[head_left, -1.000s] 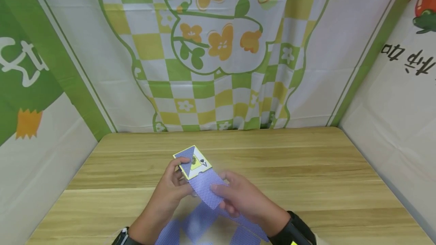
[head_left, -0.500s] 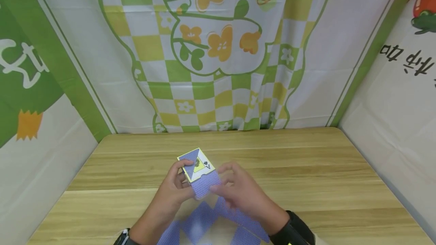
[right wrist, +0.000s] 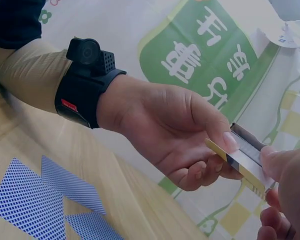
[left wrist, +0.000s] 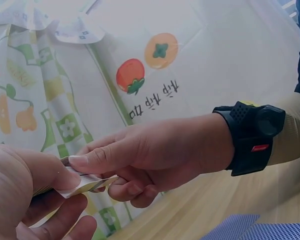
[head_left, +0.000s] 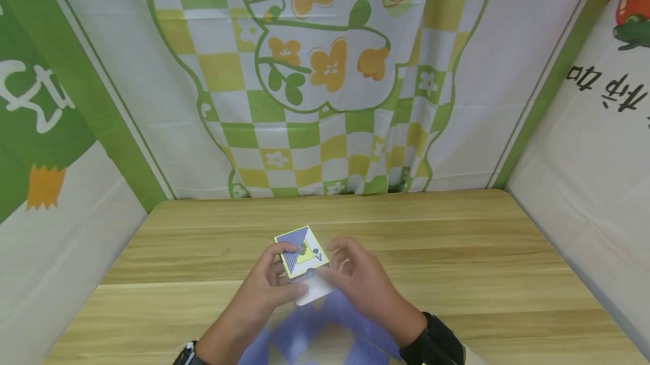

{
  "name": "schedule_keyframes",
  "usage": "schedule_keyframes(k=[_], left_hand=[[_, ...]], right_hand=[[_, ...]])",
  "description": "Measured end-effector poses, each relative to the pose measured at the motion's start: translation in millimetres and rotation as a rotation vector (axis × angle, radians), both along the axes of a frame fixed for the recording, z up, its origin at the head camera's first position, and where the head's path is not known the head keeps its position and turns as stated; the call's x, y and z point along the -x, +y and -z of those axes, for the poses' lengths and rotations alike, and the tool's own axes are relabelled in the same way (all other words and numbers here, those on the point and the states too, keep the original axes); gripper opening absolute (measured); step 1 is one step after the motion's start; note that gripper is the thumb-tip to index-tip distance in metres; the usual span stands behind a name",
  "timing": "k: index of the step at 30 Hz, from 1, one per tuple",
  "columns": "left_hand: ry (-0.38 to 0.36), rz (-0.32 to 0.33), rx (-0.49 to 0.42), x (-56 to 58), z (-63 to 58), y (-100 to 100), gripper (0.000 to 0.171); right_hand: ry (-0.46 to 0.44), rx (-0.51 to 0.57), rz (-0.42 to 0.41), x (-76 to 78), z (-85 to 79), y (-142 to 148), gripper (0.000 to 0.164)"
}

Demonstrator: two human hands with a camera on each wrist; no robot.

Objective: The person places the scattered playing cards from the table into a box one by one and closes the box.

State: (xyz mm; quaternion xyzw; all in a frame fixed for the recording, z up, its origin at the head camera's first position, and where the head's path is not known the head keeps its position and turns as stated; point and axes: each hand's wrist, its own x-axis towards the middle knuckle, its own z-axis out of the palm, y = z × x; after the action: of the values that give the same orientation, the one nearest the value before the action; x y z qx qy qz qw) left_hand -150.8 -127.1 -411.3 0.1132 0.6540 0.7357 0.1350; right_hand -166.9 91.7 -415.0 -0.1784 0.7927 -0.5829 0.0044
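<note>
Fingers of the left hand [head_left: 266,281] curl round the box [head_left: 303,253] at the lower centre of the head view, the thumb on its white flap [head_left: 316,288]. Those of the right hand [head_left: 361,279] pinch the box's flap end. Blue cards [head_left: 297,332] lie on the table [head_left: 472,263], bottom centre.

The box [head_left: 306,253] looks smooth cardboard, the tabletop [head_left: 457,258] grained wood, the backdrop [head_left: 332,128] creased cloth.
</note>
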Motion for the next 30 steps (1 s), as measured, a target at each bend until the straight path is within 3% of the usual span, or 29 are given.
schedule_keyframes(k=[4, 13, 17, 20, 24, 26, 28, 30], left_hand=[[-0.032, -0.008, 0.006, -0.5, -1.3, 0, 0.067], [-0.023, -0.051, 0.007, 0.7, -8.3, -6, 0.064], [-0.014, -0.079, -0.009, 1.2, -11.7, -9, 0.063], [-0.002, -0.106, -0.019, 1.6, -14.1, -11, 0.063], [0.007, -0.114, -0.021, 1.8, -16.3, -13, 0.061], [0.008, -0.106, -0.018, 1.7, -17.0, -14, 0.060], [0.007, -0.102, -0.016, 1.4, -17.7, -14, 0.060], [0.007, -0.102, -0.018, 1.4, -18.0, -14, 0.060]], right_hand=[[0.000, -0.067, -0.041, 2.3, -0.7, 3, 0.029], [0.023, -0.371, -0.114, 9.6, -10.3, 22, 0.019], [0.117, -0.473, -0.271, 8.1, -4.0, 20, 0.013], [0.287, -0.577, -0.450, 1.3, 5.1, 12, 0.020], [0.582, -0.705, -0.618, -15.6, 20.0, -4, 0.034], [0.648, -0.734, -0.700, -24.6, 28.2, -13, 0.037], [0.672, -0.786, -0.775, -31.8, 37.3, -20, 0.041], [0.542, -0.818, -0.810, -37.5, 45.4, -27, 0.046]])
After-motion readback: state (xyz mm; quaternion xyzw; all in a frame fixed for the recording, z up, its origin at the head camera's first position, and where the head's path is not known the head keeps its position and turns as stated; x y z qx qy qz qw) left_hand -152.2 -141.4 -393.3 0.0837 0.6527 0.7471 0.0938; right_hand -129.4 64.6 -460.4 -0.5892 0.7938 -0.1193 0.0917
